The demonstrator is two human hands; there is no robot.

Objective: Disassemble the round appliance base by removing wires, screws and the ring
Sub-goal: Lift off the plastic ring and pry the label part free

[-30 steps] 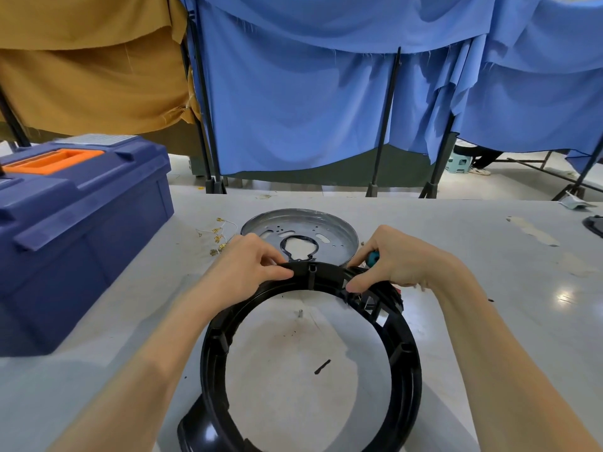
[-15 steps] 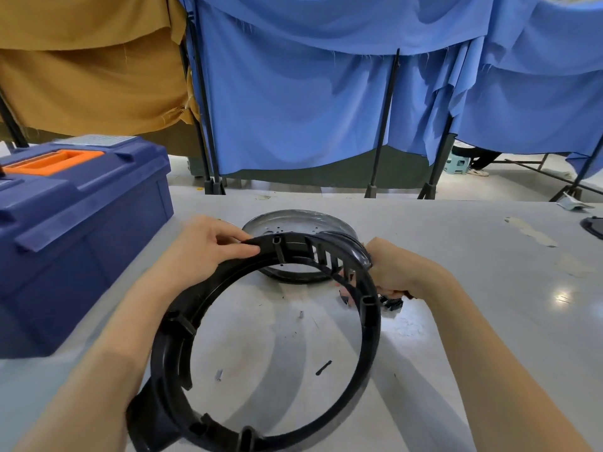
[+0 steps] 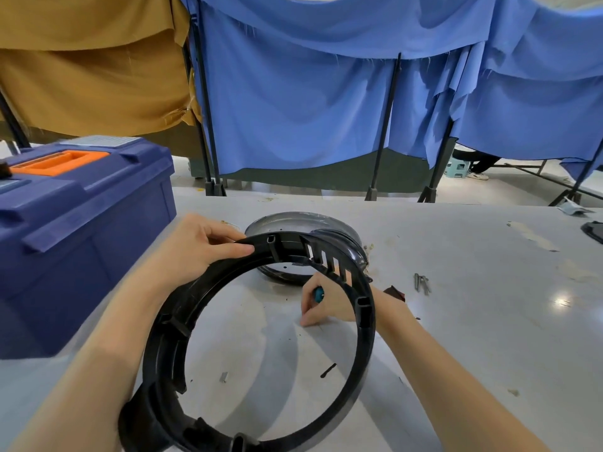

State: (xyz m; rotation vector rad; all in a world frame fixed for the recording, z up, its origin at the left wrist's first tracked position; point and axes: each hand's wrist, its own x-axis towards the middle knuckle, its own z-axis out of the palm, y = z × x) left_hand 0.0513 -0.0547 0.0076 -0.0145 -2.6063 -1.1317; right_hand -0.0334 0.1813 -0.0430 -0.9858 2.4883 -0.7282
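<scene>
A large black plastic ring [image 3: 363,324] is tilted up off the grey table [image 3: 489,321]. My left hand [image 3: 199,249] grips its far upper rim, thumb on top. Seen through the ring's opening, my right hand [image 3: 326,301] is low near the table with its fingers curled round a teal-handled tool [image 3: 318,293]. Behind the ring lies the round metal plate [image 3: 293,223] of the base, partly hidden by the rim.
A blue toolbox [image 3: 81,230] with an orange handle stands at the left. Several loose screws [image 3: 421,283] lie to the right of the ring. Small bits, a black strip [image 3: 328,370] and a metal clip [image 3: 223,376], lie on the table. Blue and tan curtains hang behind.
The ring has been lifted and swung left off the table by my left hand. My right hand let go of the rim and dropped towards the table, still holding the tool.
</scene>
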